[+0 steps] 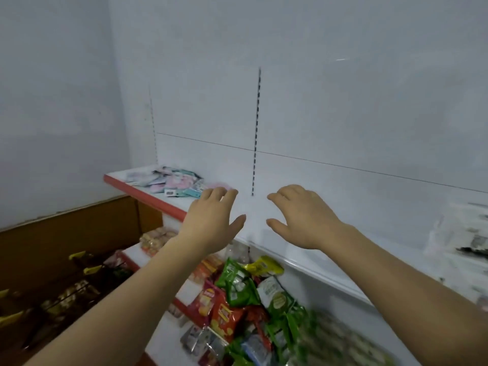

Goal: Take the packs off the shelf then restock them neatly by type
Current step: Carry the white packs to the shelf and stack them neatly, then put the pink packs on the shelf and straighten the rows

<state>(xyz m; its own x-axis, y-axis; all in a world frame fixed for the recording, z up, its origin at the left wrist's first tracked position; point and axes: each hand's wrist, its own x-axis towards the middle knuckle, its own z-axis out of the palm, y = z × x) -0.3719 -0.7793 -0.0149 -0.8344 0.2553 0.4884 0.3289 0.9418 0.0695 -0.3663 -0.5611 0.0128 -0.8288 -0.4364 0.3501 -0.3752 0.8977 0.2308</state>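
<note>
Both my hands reach out over the white top shelf (303,233) with its red front strip. My left hand (211,220) hovers with fingers loosely spread and holds nothing; its fingertips are just right of a loose heap of flat pastel packs (171,180) lying at the shelf's left end. My right hand (301,217) is also empty, fingers relaxed and slightly bent, above a bare stretch of shelf. More grey and white packs (464,233) lie blurred at the shelf's right end.
A lower shelf (184,291) holds a jumble of green, red and yellow snack bags (237,299) and wrapped biscuits (155,241). A brown counter (66,233) stands at left. The white back panel has a slotted upright (256,128).
</note>
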